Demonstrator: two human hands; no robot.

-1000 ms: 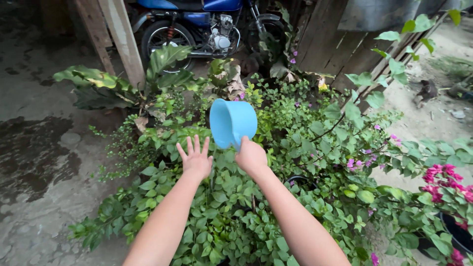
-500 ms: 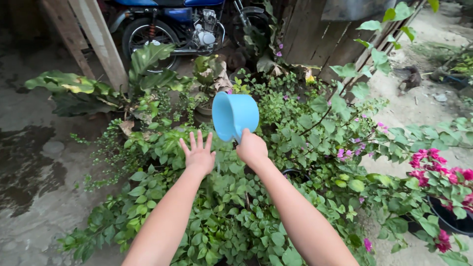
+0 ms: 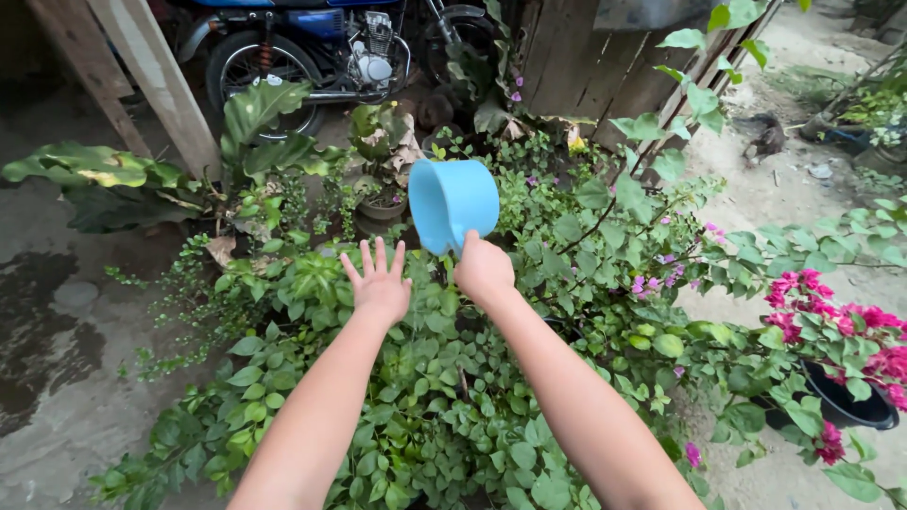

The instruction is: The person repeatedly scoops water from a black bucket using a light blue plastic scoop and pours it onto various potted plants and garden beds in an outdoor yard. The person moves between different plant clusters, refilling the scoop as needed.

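My right hand (image 3: pixel 483 270) grips the handle of a light blue plastic dipper (image 3: pixel 453 202), which is tipped over on its side with its mouth facing left, above a mass of green leafy plants (image 3: pixel 425 397). Just to its left, my left hand (image 3: pixel 377 284) is stretched out flat with the fingers spread, palm down, holding nothing, below the dipper's mouth and over the leaves. Both bare forearms reach in from the bottom of the head view.
A blue motorcycle (image 3: pixel 312 47) stands at the back beside a leaning wooden post (image 3: pixel 151 80). A wooden fence (image 3: pixel 605 57) runs at upper right. Pink flowers in a black pot (image 3: pixel 841 401) sit at right. Wet concrete (image 3: pixel 47 321) lies at left, bare dirt at right.
The view has shifted so the plants and motorcycle slid left and up. Both hands and the tipped dipper keep nearly the same pose, rising slightly in the picture.
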